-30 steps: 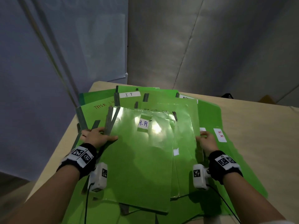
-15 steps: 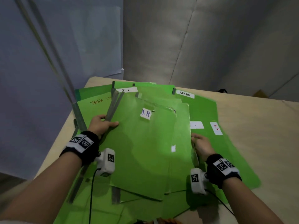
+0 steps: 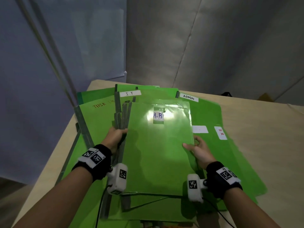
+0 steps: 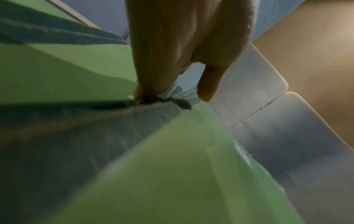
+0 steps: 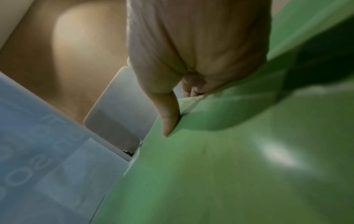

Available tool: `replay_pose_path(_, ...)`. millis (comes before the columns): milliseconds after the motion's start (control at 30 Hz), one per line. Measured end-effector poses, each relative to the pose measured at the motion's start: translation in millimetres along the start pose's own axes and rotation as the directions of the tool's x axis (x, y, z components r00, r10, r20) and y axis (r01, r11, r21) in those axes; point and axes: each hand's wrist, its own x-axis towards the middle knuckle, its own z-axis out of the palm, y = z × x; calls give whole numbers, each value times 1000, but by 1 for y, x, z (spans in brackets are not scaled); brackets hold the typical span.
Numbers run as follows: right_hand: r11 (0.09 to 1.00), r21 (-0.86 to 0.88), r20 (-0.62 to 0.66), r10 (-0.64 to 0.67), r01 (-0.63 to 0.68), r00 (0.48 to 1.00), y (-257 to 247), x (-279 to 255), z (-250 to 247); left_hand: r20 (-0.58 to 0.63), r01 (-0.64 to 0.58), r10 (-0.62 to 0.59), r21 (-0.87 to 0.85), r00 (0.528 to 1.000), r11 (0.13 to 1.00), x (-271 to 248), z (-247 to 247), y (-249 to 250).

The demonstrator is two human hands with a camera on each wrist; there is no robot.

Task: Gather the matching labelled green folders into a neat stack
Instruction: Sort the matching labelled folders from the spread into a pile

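So there's a person at a tan table (image 3: 256, 129) with a whole mess of green folders spread over it. Both hands are on a bundle of H.R folders (image 3: 158, 153), held up slightly off the pile in the middle. The left hand (image 3: 116, 137) grips the bundle's left edge where the grey spines (image 3: 124, 116) fan out, fingers curled round that edge. The right hand (image 3: 199, 151) is clamped on the right edge, thumb lying on top of the shiny cover and the other fingers tucked underneath. The top cover has a white H.R label (image 3: 158, 115) with glare on it.

Underneath and around, flat on the table: an IT folder (image 3: 130, 93) at the back, an ADMIN folder (image 3: 189, 97) back right, another H.R folder (image 3: 221, 134) off to the right, and one with "TASK" handwritten (image 3: 100, 105) at the left.

The wrist views are blurry, mostly green plastic and thumbs.
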Motion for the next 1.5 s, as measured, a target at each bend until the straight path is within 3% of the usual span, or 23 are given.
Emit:
replay_pose_path(133,998,15,-46,-68,69,997,-28,2,-9,-196,37,24,302,980,952,20,-8,-3)
replay_pose_path(200,995,30,-58,-90,92,994,-42,11,-10,-205,41,41,379,978,924,26,-7,-2)
replay_pose_path(300,991,-54,-62,-126,123,990,-58,33,-6,-163,23,39,364,986,931,43,-5,-7)
replay_pose_path(400,972,-223,27,-69,74,997,-62,59,5,-165,15,46,353,985,935,38,-2,0)
replay_pose_path(600,801,-599,13,-5,12,1000,-51,92,26,-90,2,25,289,996,957,24,-11,7)
replay_pose_path(833,719,-688,41,-101,102,994,-47,72,35,-177,116,-36,466,984,877,27,-39,-7)
replay_pose_path(933,760,-640,18,-130,111,991,-37,72,35,-275,198,-43,564,960,802,17,-46,-8)
replay_pose_path(1167,777,-626,-23,-107,69,994,-36,71,32,-456,184,-9,341,890,922,1,-53,-11)
replay_pose_path(1233,803,-594,-7,-67,50,998,-39,69,30,-543,132,19,238,840,962,1,-58,-9)
replay_pose_path(1300,847,-530,11,-37,37,999,-44,62,27,-568,59,46,164,822,985,3,-61,-7)
replay_pose_path(1500,897,-440,6,-42,40,999,-37,55,10,-332,-61,107,146,937,987,14,-35,-12)
